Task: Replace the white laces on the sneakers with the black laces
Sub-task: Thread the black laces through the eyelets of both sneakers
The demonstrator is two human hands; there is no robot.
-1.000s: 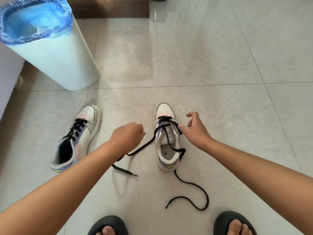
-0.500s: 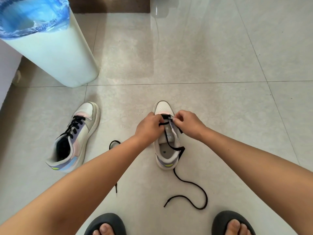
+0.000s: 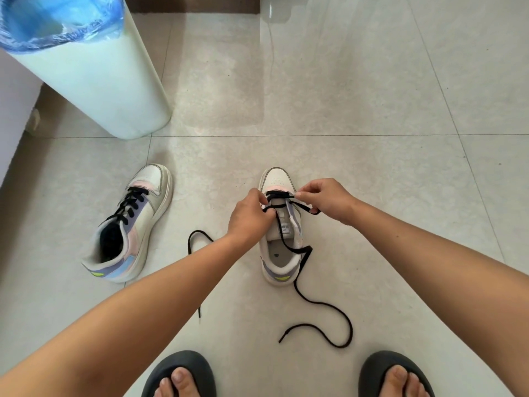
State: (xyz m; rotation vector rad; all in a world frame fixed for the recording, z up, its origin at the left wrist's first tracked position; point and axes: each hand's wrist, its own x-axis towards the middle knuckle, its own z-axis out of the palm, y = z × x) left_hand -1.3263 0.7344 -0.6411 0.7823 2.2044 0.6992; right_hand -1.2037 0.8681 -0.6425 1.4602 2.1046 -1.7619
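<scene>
Hands meet over the toe end of the right-hand sneaker [image 3: 282, 227], which stands upright on the tiled floor [image 3: 372, 110] with its toe pointing away from the person. The left hand [image 3: 248, 213] is curled over the shoe's left edge and pinches the black lace [image 3: 323, 306] near the lowest eyelets; its fingertips are hidden behind the knuckles, so the exact hold cannot be made out. The right hand [image 3: 326, 200] pinches the lace between thumb and forefinger at the shoe's right edge, with a short loop of it poking out below the fingers. Only the first rows are threaded. One long tail crosses the open mouth of the shoe, drops over its right side and curls across the floor toward the person. The other tail loops out to the left of the left forearm, which covers most of it; only a short tip shows again below the arm.

Well apart to the left lies the second sneaker [image 3: 130, 224], angled, already laced in black. Beyond it stands a pale bin [image 3: 108, 84] with a blue liner, its top cut off by the frame. Two dark slippers [image 3: 180, 373] with bare toes show at the bottom edge, partly cropped.
</scene>
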